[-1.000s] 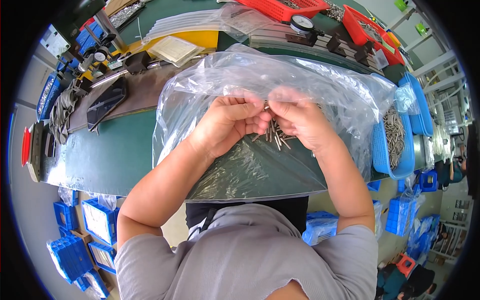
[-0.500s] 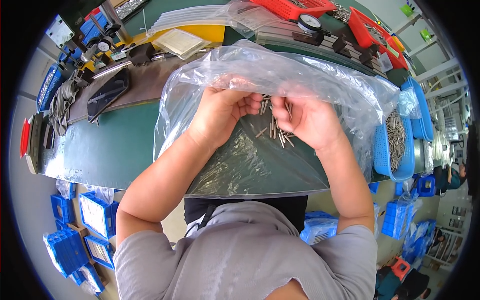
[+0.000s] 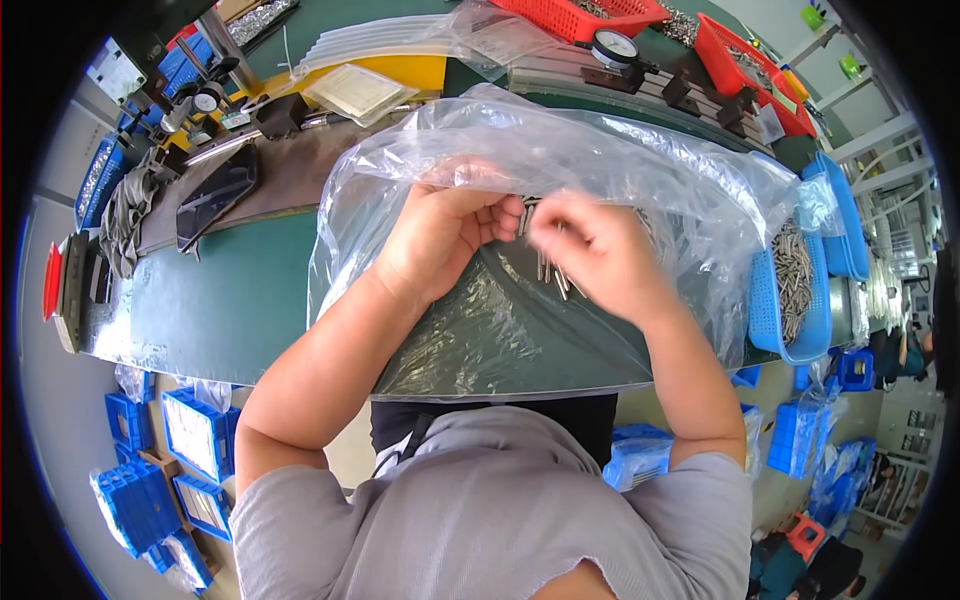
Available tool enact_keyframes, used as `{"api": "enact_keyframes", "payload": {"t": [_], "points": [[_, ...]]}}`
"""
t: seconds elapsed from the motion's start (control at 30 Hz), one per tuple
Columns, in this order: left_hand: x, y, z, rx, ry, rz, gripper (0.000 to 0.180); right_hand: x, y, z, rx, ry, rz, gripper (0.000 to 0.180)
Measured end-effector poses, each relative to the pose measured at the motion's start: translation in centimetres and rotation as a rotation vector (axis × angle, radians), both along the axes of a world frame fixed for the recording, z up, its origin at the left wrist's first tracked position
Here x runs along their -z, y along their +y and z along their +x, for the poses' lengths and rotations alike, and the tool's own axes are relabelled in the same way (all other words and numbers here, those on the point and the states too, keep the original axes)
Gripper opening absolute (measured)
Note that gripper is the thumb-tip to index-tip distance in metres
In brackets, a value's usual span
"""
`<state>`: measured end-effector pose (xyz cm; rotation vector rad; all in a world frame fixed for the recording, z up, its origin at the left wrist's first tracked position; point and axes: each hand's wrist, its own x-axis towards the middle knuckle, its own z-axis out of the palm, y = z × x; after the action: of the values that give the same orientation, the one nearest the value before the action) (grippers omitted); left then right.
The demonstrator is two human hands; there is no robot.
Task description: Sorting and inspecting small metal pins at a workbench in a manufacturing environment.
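Metal pins (image 3: 561, 284) lie on clear plastic (image 3: 450, 350) between our left hand (image 3: 447, 232) and right hand (image 3: 607, 252), long axes pointing mostly toward us; both hands' fingers curl, though we cannot tell whether they grip anything.

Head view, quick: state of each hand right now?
Left hand: curled, partly behind clear plastic; whether it holds anything cannot be told.
Right hand: curled and blurred near the metal pins; any hold cannot be told.

The green table (image 3: 220, 310) offers a free path at front left; a clear bag (image 3: 560, 140) billows across the middle; a blue basket (image 3: 764, 316) blocks the right.
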<state>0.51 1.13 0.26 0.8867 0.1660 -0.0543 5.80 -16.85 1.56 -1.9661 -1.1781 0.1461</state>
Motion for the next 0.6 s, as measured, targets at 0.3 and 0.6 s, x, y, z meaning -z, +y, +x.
{"api": "enact_keyframes", "payload": {"t": [0.3, 0.6], "points": [[0.8, -0.1, 0.0, 0.198, -0.011, -0.159, 0.008, -0.7, -0.4, 0.9, 0.125, 0.718, 0.389, 0.012], [0.8, -0.4, -0.3, 0.229, -0.038, -0.154, 0.006, -1.3, -0.2, 0.9, 0.1, 0.941, 0.217, 0.011]]}}
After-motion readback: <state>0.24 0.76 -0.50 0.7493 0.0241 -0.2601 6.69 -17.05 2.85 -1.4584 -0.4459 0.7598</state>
